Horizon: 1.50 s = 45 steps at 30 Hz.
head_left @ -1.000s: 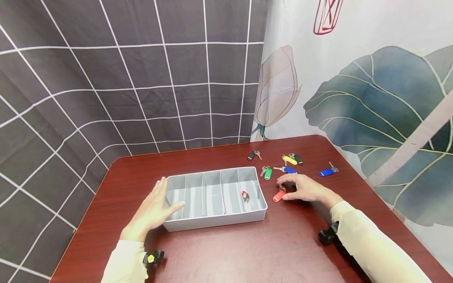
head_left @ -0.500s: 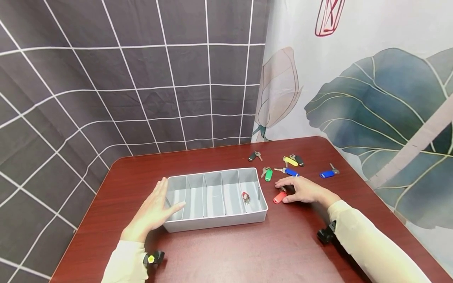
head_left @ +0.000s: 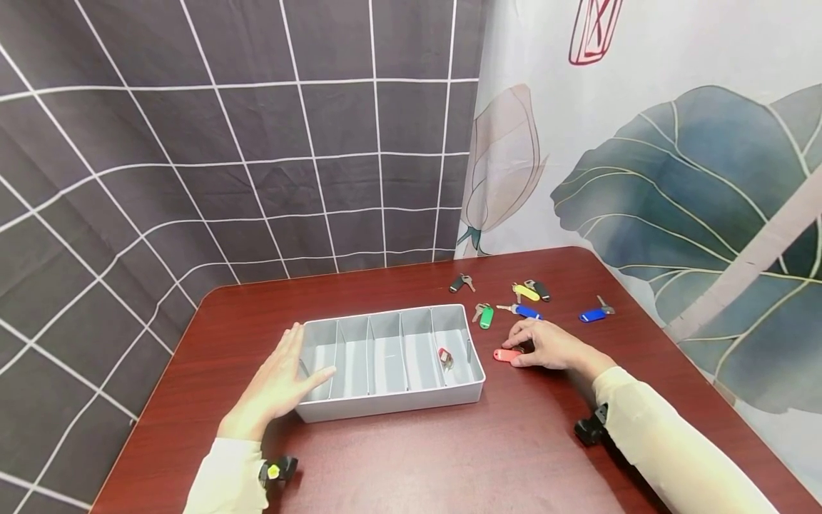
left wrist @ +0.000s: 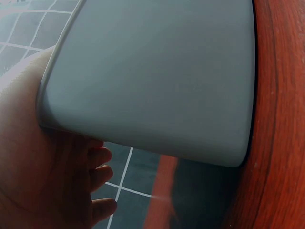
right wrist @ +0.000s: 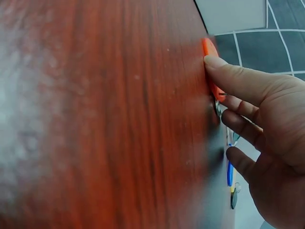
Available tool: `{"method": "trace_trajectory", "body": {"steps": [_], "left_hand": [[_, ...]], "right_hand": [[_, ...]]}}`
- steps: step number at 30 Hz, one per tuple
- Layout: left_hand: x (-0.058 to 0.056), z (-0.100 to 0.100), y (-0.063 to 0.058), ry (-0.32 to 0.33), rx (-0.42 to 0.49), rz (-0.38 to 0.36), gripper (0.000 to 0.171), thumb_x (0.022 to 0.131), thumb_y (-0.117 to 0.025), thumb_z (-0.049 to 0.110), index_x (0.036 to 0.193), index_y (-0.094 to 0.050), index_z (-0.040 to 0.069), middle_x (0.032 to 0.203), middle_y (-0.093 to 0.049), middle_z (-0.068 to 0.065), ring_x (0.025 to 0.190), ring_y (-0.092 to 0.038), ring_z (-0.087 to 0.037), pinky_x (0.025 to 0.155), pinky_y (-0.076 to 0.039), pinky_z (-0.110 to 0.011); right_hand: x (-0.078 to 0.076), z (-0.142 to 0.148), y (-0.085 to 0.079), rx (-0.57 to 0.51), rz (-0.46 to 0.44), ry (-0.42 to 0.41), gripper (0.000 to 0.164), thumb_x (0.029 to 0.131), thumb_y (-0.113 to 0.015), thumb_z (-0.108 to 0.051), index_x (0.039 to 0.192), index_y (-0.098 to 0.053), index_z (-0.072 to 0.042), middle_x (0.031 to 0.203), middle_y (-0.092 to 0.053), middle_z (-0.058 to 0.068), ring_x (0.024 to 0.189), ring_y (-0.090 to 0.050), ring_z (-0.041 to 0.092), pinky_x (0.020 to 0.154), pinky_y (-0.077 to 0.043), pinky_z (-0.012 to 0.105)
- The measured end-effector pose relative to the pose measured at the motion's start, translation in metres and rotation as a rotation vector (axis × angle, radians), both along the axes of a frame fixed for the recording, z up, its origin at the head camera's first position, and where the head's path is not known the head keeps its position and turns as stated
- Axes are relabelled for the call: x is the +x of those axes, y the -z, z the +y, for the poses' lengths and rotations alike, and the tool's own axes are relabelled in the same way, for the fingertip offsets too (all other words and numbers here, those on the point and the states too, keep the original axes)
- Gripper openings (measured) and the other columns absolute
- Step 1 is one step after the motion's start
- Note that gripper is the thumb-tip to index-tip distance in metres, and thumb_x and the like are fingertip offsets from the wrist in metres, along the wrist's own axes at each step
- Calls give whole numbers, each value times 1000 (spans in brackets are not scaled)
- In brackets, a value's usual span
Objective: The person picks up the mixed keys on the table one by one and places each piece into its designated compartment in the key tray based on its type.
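Note:
My left hand rests at the left end of a light grey divided tray, its fingers straight along the outside and its thumb reaching over the rim. In the left wrist view the tray's end wall fills the middle. To the right of the tray, my right hand pinches a red key tag between thumb and fingers, low over the table. The right wrist view has the thumb against the red tag, with its key partly hidden by the fingers. Another red-tagged key lies in the tray's rightmost compartment.
Beyond the right hand lie a green key tag, a blue key tag, a yellow key tag touching a black one, another black key tag and, farther right, a second blue key tag. Curtains hang behind the table.
The red key tag under the right hand has turned from slanted to nearly level, its key end now under the fingers. The left hand and tray stay put.

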<state>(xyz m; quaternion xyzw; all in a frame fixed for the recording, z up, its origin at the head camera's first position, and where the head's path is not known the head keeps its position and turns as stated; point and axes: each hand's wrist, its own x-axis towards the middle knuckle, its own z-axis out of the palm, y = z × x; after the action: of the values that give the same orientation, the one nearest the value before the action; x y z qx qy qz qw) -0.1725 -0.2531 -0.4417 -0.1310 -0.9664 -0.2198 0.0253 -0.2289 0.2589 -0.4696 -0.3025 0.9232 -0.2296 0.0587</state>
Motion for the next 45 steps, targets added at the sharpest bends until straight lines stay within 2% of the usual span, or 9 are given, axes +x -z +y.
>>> {"method": "trace_trajectory", "body": {"steps": [4,8,14,19,25,29,36,45], "left_hand": [[0,0,-1,-1,0,-2,111,80,-54,74,153,-14,0,159,-13,-18,145,-14,-37,113,-21,-54],[0,0,-1,-2,-4,0,111,80,-54,74,153,-13,1,159,-12,-18,145,-13,-36,113,-20,-54],[0,0,-1,-4,-2,3,111,80,-54,74,153,-13,1,159,-13,-18,145,-14,-36,113,-20,-54],[1,-1,-2,-3,2,8,110,81,-54,73,153,-14,0,158,-13,-19,145,-13,-37,113,-20,-54],[0,0,-1,-1,3,14,110,81,-54,73,153,-15,0,158,-14,-19,144,-15,-37,113,-21,-54],[0,0,0,2,5,11,110,81,-55,73,153,-15,0,158,-14,-20,144,-15,-38,112,-22,-55],[1,0,-1,1,6,4,110,81,-54,73,153,-13,1,158,-14,-20,145,-14,-37,112,-21,-55],[2,0,0,1,2,17,110,81,-54,73,153,-13,0,158,-15,-21,144,-15,-38,113,-21,-54]], "right_hand": [[-1,0,0,7,56,-11,27,77,-80,-37,99,-76,-21,95,-60,-15,93,-54,12,84,-47,39],[-1,0,1,-3,81,5,16,74,-82,-36,85,-74,-27,89,-59,-17,89,-54,10,82,-46,36],[1,0,3,-16,89,46,14,73,-83,-37,73,-70,-32,85,-57,-17,85,-52,9,78,-45,34],[3,0,2,-61,72,46,10,74,-83,-33,75,-73,-33,78,-57,-18,75,-52,6,68,-45,28],[5,-1,1,-127,-30,41,5,79,-80,-30,80,-76,-28,73,-62,-16,63,-54,5,56,-46,23],[7,-1,1,-147,-76,44,5,82,-77,-27,85,-77,-24,75,-65,-14,63,-55,5,56,-49,23],[8,-3,-3,-145,-54,37,8,85,-74,-24,92,-76,-21,83,-66,-15,71,-57,5,66,-50,24],[7,-3,-10,-160,-87,64,11,84,-74,-33,83,-74,-22,67,-64,-11,58,-52,7,52,-44,23]]}}
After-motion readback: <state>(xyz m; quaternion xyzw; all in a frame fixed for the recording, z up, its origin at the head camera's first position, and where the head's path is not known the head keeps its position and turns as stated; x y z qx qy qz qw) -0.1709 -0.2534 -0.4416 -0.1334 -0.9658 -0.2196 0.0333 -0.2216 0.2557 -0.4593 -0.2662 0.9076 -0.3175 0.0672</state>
